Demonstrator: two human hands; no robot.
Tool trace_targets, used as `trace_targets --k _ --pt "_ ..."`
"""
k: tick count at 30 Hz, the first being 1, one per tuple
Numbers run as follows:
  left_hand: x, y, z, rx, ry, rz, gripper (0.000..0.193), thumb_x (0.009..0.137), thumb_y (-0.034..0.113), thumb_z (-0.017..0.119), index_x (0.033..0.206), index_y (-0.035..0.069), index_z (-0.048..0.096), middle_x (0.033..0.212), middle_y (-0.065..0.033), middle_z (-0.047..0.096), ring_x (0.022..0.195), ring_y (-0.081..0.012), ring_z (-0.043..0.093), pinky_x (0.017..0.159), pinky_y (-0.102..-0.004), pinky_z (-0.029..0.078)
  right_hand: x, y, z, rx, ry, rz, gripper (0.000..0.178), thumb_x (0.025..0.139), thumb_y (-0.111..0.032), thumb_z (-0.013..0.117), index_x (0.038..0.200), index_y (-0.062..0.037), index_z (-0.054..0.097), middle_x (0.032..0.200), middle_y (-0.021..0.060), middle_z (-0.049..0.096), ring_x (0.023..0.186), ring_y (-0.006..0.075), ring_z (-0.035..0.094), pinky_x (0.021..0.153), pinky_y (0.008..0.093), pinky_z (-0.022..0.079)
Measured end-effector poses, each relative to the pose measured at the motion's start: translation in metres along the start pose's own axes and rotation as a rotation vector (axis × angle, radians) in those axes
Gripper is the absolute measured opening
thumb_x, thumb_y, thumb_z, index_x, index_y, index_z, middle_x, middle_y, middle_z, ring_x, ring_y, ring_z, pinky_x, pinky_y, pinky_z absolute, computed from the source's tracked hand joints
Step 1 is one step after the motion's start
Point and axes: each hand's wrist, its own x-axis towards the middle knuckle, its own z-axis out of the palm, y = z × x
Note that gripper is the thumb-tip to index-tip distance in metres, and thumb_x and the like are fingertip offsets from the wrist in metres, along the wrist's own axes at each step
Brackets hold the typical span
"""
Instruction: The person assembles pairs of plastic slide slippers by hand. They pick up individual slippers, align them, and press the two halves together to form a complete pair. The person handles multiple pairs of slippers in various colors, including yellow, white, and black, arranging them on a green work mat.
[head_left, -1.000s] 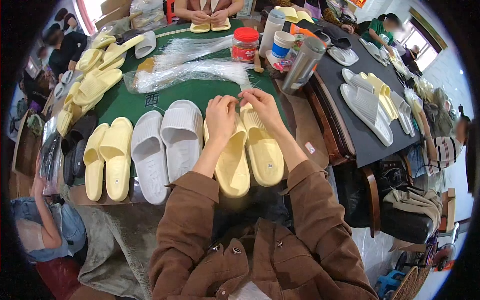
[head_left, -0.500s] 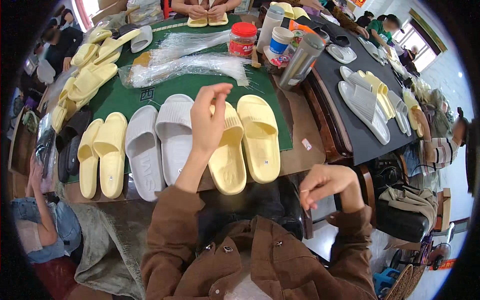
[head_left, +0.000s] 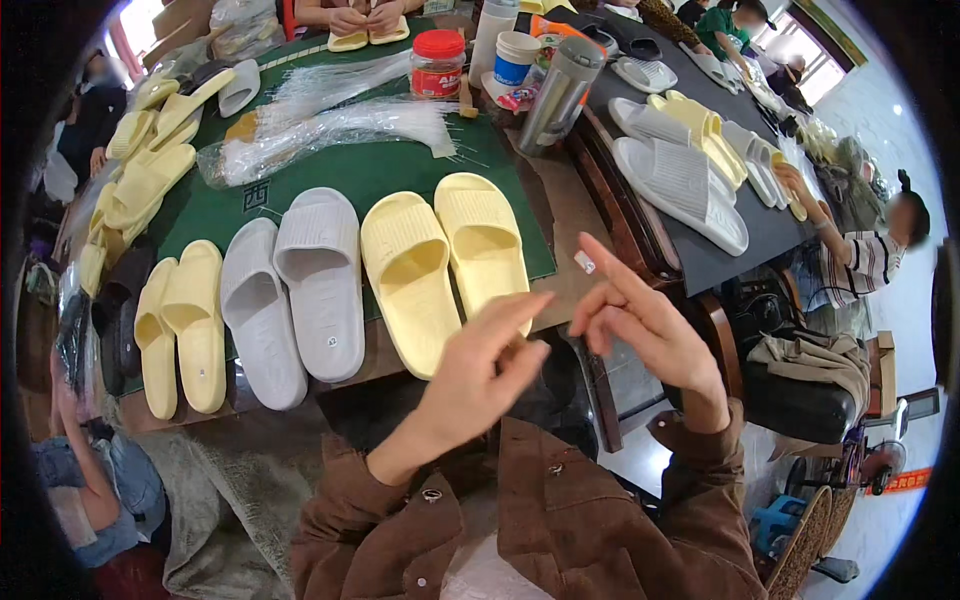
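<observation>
My left hand [head_left: 482,368] is raised in front of my chest, fingers stretched toward my right hand, with nothing visible in it. My right hand [head_left: 640,322] hovers just right of it, forefinger pointing up and the other fingers curled against the thumb; whether they pinch something tiny I cannot tell. The fingertips of the two hands almost meet. Just beyond them a pair of pale yellow slippers [head_left: 445,262] lies side by side on the green mat [head_left: 395,175], soles down. A small white tag [head_left: 585,262] lies on the brown table edge near my right forefinger.
Left of the yellow pair lie a grey pair [head_left: 292,292] and another yellow pair [head_left: 182,325]. Bundles of clear plastic strands [head_left: 330,130], a red-lidded jar [head_left: 437,62] and a steel flask [head_left: 558,92] stand farther back. More slippers cover the dark table [head_left: 700,170] at right. Other people sit around.
My left hand has come down from above the yellow slippers toward my chest. My right hand has risen from below the table edge to meet it.
</observation>
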Motion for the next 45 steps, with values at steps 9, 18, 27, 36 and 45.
trace_targets --k 9,18,27,36,45 --pt "-0.025 0.018 -0.017 0.198 -0.048 0.023 0.013 0.085 0.0 0.063 0.098 0.0 0.066 0.089 -0.0093 0.066 0.071 -0.0174 0.061 0.064 -0.0274 0.05 0.001 -0.019 -0.004 0.24 0.466 -0.407 0.025 0.097 -0.001 0.042 0.121 0.0017 0.043 0.096 0.0158 0.065 0.072 0.01 0.056 0.064 0.0217 0.046" --pt "-0.039 -0.01 -0.068 0.724 0.157 0.245 0.021 0.08 -0.006 0.061 0.1 -0.001 0.066 0.093 -0.0139 0.062 0.083 -0.0282 0.062 0.07 -0.0332 0.051 -0.012 0.026 -0.016 0.231 0.537 -0.179 0.019 0.094 -0.003 0.054 0.112 -0.0006 0.05 0.086 0.0085 0.061 0.064 0.0089 0.055 0.054 0.0197 0.042" --pt "-0.018 -0.054 -0.042 0.388 0.12 -0.125 0.02 0.094 0.014 0.054 0.092 -0.005 0.06 0.084 -0.0162 0.06 0.071 -0.0281 0.058 0.065 -0.0344 0.046 0.061 0.078 0.044 0.003 0.112 0.186 0.015 0.091 -0.007 0.056 0.097 0.0034 0.064 0.069 0.006 0.064 0.052 0.0093 0.057 0.043 0.0241 0.041" --pt "0.016 -0.084 -0.041 0.909 0.186 0.072 0.068 0.084 0.041 0.066 0.124 -0.009 0.044 0.122 -0.0279 0.049 0.113 -0.0413 0.05 0.095 -0.0441 0.042 0.134 0.12 0.076 -0.478 0.295 -0.266 0.019 0.091 -0.013 0.051 0.097 0.0039 0.057 0.098 0.024 0.057 0.095 0.0415 0.053 0.082 0.0478 0.043" --pt "0.046 -0.09 -0.044 0.852 -0.049 -0.295 0.086 0.069 0.046 0.077 0.123 -0.011 0.044 0.12 -0.0301 0.05 0.113 -0.0435 0.05 0.096 -0.0466 0.041 0.149 0.11 0.075 -0.146 0.174 0.178 0.035 0.095 -0.031 0.044 0.108 0.0004 0.052 0.114 0.0134 0.053 0.109 0.0248 0.046 0.095 0.0348 0.035"
